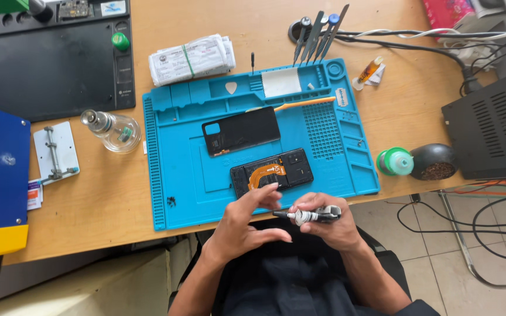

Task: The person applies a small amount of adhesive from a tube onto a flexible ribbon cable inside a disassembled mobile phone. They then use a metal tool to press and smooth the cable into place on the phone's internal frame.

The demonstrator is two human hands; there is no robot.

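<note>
Right hand [329, 225] gripping screwdriver [308, 216], blue mat [177, 193], wooden desk [106, 187]

You are seated at a small electronics repair bench. Evidence: a blue silicone work mat [165, 175] with parts compartments on a wooden desk [118, 199]; an opened phone [272, 173] with its back cover [240, 130] removed; a stand of tweezers and picks [317, 32]; a black power unit [493, 126]; trailing cables [469, 228] over a tiled floor.
</note>
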